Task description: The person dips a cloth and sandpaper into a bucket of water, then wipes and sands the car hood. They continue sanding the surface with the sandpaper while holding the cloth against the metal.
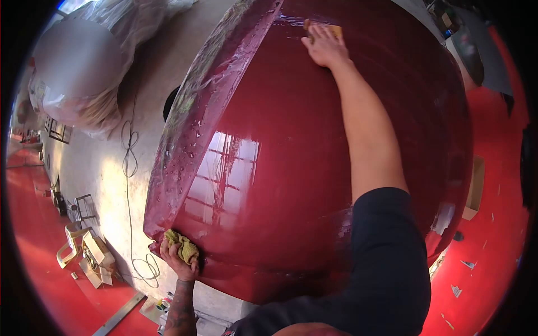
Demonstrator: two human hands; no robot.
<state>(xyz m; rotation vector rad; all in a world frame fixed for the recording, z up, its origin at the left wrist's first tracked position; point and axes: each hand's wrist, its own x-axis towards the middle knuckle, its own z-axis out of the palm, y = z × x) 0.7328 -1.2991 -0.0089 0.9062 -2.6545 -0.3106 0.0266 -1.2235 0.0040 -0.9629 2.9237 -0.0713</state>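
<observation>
A glossy dark red car panel (291, 140), wet in places and reflecting a window, fills the middle of the view. Along its left side runs a strip of clear plastic film (193, 131), beaded with water drops and hanging past the edge. My left hand (182, 266) grips a bunched yellow-green cloth (184, 247) at the panel's near left corner, beside the film's lower end. Far up the panel, my right hand (325, 47) presses a yellow-orange pad (338, 31), its fingers laid over it. Wet streaks (294, 21) show on the surface just left of that hand.
Plastic sheeting (84, 106) covers a bulky object at upper left. A cable (129, 168) lies along the pale floor. An open cardboard box (96, 259) sits at lower left, and another box (475, 187) stands right of the panel. Paper scraps (457, 291) litter the red floor.
</observation>
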